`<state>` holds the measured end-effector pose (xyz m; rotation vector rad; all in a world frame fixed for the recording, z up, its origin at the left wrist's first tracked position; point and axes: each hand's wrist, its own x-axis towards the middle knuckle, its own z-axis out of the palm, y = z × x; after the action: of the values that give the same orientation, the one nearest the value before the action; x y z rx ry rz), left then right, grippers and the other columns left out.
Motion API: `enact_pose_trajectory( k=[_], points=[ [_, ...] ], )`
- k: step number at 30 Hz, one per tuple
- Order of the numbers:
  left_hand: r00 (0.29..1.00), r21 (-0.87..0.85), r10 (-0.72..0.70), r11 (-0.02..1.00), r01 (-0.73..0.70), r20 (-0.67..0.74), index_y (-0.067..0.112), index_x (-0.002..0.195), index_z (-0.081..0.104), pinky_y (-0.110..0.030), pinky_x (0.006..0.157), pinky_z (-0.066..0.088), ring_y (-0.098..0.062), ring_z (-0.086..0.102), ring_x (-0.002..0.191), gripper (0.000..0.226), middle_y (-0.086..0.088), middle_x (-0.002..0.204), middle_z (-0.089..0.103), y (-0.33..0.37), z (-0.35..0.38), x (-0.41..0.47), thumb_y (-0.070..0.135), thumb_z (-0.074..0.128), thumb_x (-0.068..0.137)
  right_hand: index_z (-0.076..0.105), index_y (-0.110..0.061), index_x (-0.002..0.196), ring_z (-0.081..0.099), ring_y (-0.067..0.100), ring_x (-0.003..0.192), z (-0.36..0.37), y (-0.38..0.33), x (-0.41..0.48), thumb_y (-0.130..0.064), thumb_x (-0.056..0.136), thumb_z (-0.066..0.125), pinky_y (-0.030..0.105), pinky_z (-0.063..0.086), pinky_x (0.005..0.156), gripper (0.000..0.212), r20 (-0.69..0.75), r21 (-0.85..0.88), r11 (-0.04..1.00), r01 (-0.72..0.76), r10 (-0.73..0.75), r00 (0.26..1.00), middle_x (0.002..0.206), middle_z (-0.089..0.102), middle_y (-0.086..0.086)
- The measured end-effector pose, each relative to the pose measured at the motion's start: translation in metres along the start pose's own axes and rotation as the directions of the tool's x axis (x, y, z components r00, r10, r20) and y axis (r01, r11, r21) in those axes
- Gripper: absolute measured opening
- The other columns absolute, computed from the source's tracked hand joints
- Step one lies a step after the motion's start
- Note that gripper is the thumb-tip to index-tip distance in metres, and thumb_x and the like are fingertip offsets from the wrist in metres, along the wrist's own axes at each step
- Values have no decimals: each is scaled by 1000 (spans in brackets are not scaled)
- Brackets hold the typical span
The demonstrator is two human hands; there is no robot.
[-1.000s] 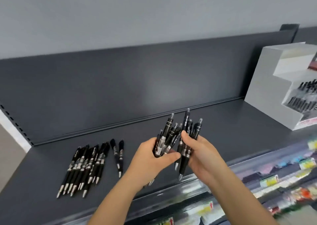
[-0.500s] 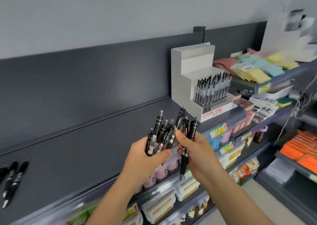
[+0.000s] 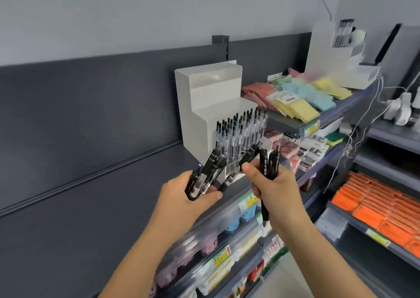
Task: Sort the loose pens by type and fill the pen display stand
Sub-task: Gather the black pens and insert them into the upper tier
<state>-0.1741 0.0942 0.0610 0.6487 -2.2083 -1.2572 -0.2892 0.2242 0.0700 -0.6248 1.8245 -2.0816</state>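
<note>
L hand (image 3: 181,195) grips pen bunch (image 3: 205,172) | R hand (image 3: 278,189) fingers (image 3: 258,192) pinch pens (image 3: 272,161) | print (image 3: 264,169) illegible

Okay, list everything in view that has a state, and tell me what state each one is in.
Left hand: grips the black pen bundle, which is fanned out.
Right hand: grips a few loose black pens.
Pen display stand: upright, with no pens showing on the upper tiers.
Clear pens: standing upright and filling the lowest tier.

Lower front of stand (image 3: 195,115) behind held pens (image 3: 212,164) — lower-shelf goods (image 3: 231,224) blurred
</note>
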Motion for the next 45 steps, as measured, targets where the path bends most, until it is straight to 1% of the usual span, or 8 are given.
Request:
enact_pose_trajectory(
  k=[4, 13, 18, 24, 29, 33, 39, 45],
  points=[
    [994, -38, -20, 999, 16, -105, 24, 75, 59, -9, 45, 36, 1, 46, 43, 17, 16, 52, 54, -3, 3, 43, 33, 74, 75, 61, -21, 70, 33, 9, 42, -15, -10, 50, -23, 82, 67, 20, 32, 46, 14, -129, -88, 995, 55, -66, 989, 45, 39, -7],
    [981, -21, -57, 998, 54, -186, 23, 69, 53, -17, 46, 38, -6, 43, 44, 22, -5, 59, 55, -13, 11, 101, 35, 67, 79, 64, -16, 77, 34, 11, 43, -27, -10, 113, -22, 83, 65, 28, 34, 52, 9, -175, -47, 996, 70, -77, 982, 44, 42, -2],
    [957, -38, -80, 997, 72, -279, 16, 77, 59, -18, 49, 40, -10, 52, 47, 17, -10, 62, 60, -13, 14, 117, 31, 63, 84, 66, -21, 70, 34, 12, 40, -24, -38, 151, -26, 79, 69, 30, 36, 50, 10, -99, -41, 982, 185, -188, 977, 44, 42, -1],
    [875, -37, -109, 994, 104, -471, 17, 73, 57, -14, 46, 39, -1, 49, 42, 20, 17, 54, 60, 0, 19, 128, 32, 58, 87, 66, -22, 66, 38, 9, 41, -12, -67, 200, -28, 80, 69, 17, 35, 46, 16, 105, -91, 917, 388, -379, 920, 43, 44, -5],
    [780, -41, -124, 991, 125, -613, 17, 72, 58, -18, 48, 34, -1, 48, 42, 21, 17, 52, 59, 15, 27, 133, 33, 59, 86, 68, -18, 70, 40, 6, 40, 9, -75, 239, -25, 80, 70, 17, 36, 45, 13, 292, -107, 889, 445, -399, 869, 39, 47, -7],
    [710, -40, -144, 986, 161, -689, 15, 73, 58, -17, 45, 38, -2, 47, 40, 22, 16, 50, 59, 24, 35, 131, 33, 59, 86, 62, 8, 79, 42, 18, 48, 30, -74, 260, -29, 80, 70, 27, 33, 49, 37, 434, -131, 851, 508, -411, 801, 56, 51, 24],
    [597, -88, -198, 974, 208, -777, 13, 73, 59, -25, 48, 34, -3, 44, 37, 23, 12, 47, 58, 31, 42, 121, 32, 61, 86, 61, 8, 80, 42, 19, 54, 50, -66, 276, -33, 80, 70, 28, 31, 53, 42, 584, -162, 856, 492, -318, 746, 56, 46, 12],
    [562, -88, -205, 970, 228, -801, 12, 72, 58, -14, 44, 37, -2, 45, 39, 24, 12, 48, 59, 30, 45, 117, 31, 62, 85, 59, 7, 76, 45, 21, 55, 60, -60, 279, -32, 80, 71, 28, 33, 54, 40, 624, -171, 850, 499, -298, 722, 58, 48, 12]
  ],
)
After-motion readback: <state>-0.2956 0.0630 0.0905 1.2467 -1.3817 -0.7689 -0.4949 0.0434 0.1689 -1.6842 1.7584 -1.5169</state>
